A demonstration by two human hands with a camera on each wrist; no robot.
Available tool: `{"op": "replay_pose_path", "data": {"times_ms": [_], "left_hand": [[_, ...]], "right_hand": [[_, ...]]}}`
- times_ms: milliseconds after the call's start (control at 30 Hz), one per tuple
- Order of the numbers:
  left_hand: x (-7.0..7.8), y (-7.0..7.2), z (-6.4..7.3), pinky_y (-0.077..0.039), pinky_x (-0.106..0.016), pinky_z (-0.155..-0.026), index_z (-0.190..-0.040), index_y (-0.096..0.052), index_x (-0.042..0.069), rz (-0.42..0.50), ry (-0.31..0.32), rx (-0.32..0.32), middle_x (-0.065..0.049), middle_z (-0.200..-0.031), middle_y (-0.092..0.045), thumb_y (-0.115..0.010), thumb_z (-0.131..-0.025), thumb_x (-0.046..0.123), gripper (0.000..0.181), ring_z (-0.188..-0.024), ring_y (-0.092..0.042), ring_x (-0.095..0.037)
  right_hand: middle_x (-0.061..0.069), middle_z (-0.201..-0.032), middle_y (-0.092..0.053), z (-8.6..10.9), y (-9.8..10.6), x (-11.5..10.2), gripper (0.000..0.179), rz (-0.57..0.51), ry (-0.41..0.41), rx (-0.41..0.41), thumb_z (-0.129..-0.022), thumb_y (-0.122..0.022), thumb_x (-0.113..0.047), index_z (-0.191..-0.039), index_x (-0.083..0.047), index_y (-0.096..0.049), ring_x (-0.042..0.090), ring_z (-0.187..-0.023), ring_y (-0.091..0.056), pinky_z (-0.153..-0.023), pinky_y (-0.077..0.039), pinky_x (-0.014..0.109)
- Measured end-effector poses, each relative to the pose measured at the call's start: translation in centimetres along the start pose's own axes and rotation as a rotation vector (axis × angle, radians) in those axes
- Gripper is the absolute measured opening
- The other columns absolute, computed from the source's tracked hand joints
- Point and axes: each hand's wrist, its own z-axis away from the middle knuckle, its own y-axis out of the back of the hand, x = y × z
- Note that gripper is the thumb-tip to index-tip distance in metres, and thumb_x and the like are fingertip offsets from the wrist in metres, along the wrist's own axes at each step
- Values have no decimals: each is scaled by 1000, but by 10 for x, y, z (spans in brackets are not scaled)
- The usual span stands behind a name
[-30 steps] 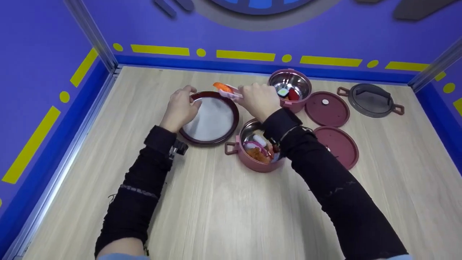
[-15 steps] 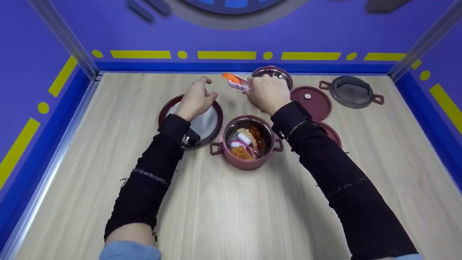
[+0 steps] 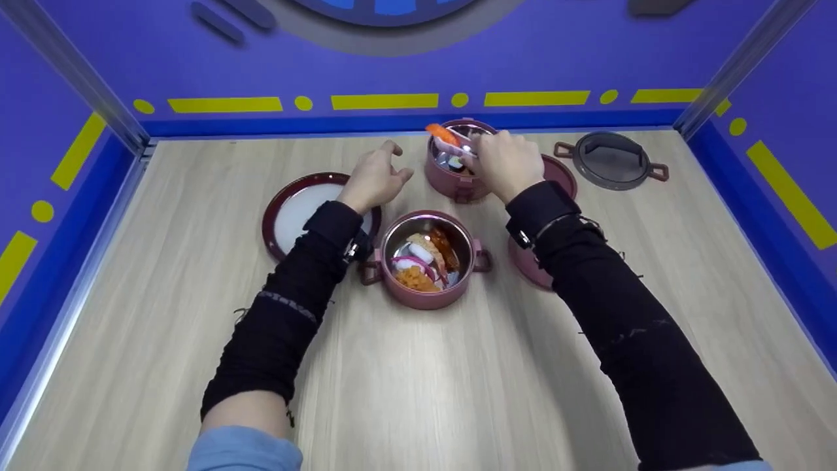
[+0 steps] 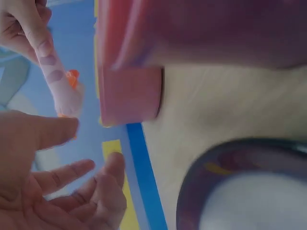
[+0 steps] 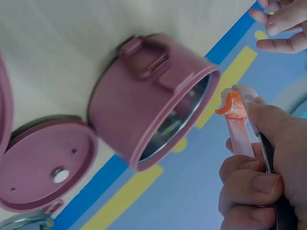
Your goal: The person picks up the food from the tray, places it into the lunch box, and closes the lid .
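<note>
In the head view my right hand [image 3: 510, 163] grips pale pink tongs [image 3: 460, 149], which hold an orange food piece [image 3: 443, 135] above the back pot [image 3: 448, 183]. The right wrist view shows the piece, like a salmon slice, pinched between the tong tips [image 5: 238, 103]. That pot is pink outside with a steel interior; some toy food lies in it, partly hidden. My left hand [image 3: 376, 175] hovers between the dark-rimmed plate [image 3: 269, 222] and the back pot, fingers loose and holding nothing. Closer to me stands a second pink pot [image 3: 425, 299] with several food pieces inside.
Two dark pink lids, a rear lid [image 3: 561, 173] and a front lid [image 3: 531, 265], lie right of the pots, partly covered by my right arm. Beyond them is a grey see-through lid [image 3: 611, 163] with two handles. A blue wall [image 3: 392, 121] runs behind the table.
The head view has turned rightward. My right hand has carried the tongs and orange piece from beside the plate to over the back pot. My left hand has moved right, away from the plate's rim.
</note>
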Motion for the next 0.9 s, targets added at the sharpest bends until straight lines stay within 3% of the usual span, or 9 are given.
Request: {"op": "replay_pose_path", "data": {"times_ms": [400, 900], "left_hand": [[4, 0, -8, -53, -42, -89, -141, -52, 5, 14, -9, -57, -17, -107, -70, -62, -101, 26, 46, -97, -66, -28], [-1, 2, -10, -53, -38, -86, -139, -54, 7, 13, 16, -74, -15, -105, -70, -62, -102, 25, 42, -94, -65, -25]], "right_hand": [[21, -92, -72, -1, -16, 35, 39, -37, -72, 26, -98, -66, -43, -95, -4, -70, 45, -84, -68, -68, -54, 60], [26, -101, -73, -6, -30, 41, 45, 11, -105, -12, -97, -67, -42, -103, 2, -72, 46, -92, -69, -73, -57, 63]]}}
